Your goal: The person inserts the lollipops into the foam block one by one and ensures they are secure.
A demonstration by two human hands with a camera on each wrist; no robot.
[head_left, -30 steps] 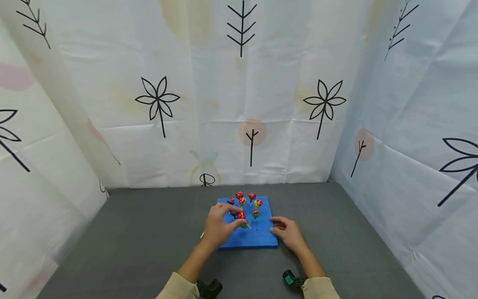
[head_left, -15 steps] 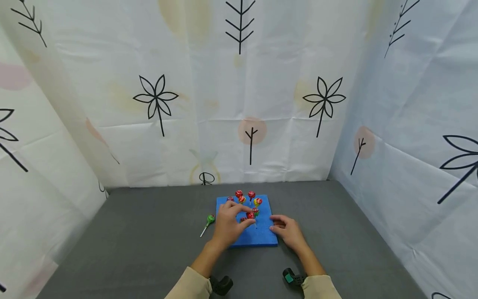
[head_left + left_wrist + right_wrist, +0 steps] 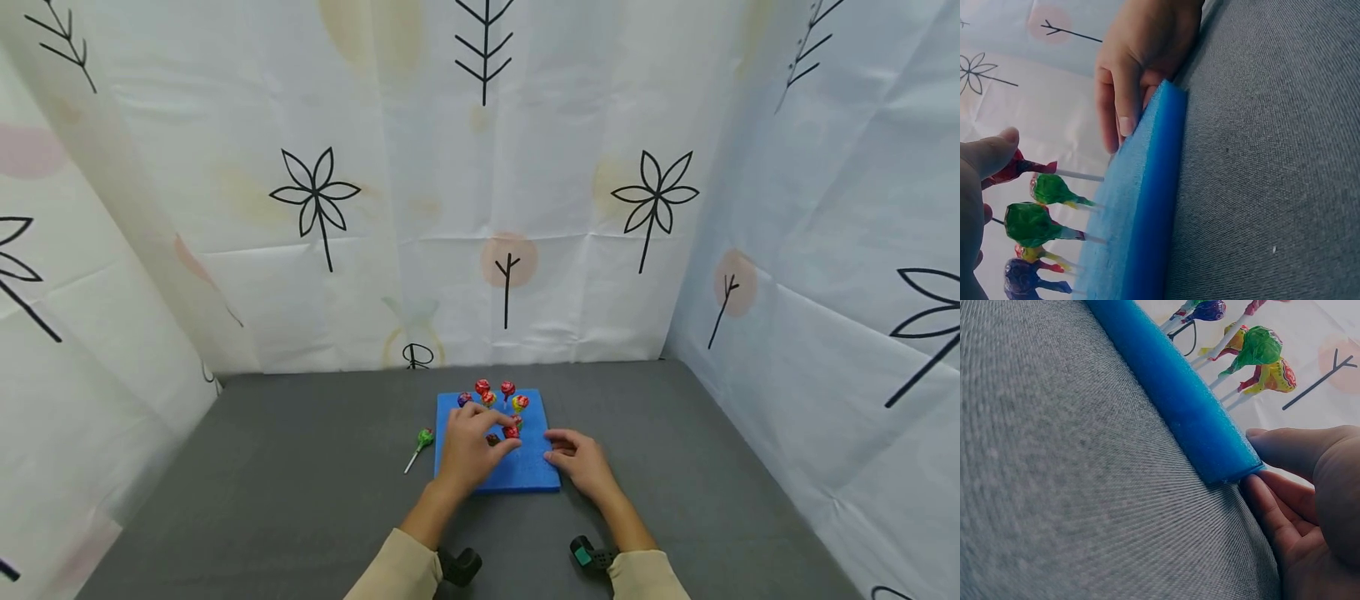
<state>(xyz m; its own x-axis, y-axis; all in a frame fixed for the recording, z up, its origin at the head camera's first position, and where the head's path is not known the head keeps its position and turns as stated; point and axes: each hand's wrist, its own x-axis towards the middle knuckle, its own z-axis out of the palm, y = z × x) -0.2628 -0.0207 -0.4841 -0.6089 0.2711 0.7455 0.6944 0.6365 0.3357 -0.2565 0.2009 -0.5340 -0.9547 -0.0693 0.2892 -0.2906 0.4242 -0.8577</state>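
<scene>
My left hand (image 3: 467,450) is over the blue foam board (image 3: 525,477), thumb and fingers pinching a red-wrapped lollipop (image 3: 1015,169) by its head. In the left wrist view its white stick runs down to the board's top. Several wrapped lollipops stand upright in the foam: a green one (image 3: 1032,223), a purple one (image 3: 1021,275), a red one (image 3: 507,388) and a yellow-and-red one (image 3: 521,403) among them. At the board's right edge my right hand (image 3: 587,467) holds the near corner, thumb at the top edge and fingers against the side.
A green lollipop (image 3: 425,438) lies on the grey tabletop (image 3: 315,483) left of the board. Patterned white cloth (image 3: 420,283) hangs behind and along both sides. Black wrist devices, one of them the left wrist camera (image 3: 461,567), sit below the hands.
My left hand has moved right across the board with the red lollipop, which now sits lower and further right. The green lollipop on the table has come into full view. My right hand stays put.
</scene>
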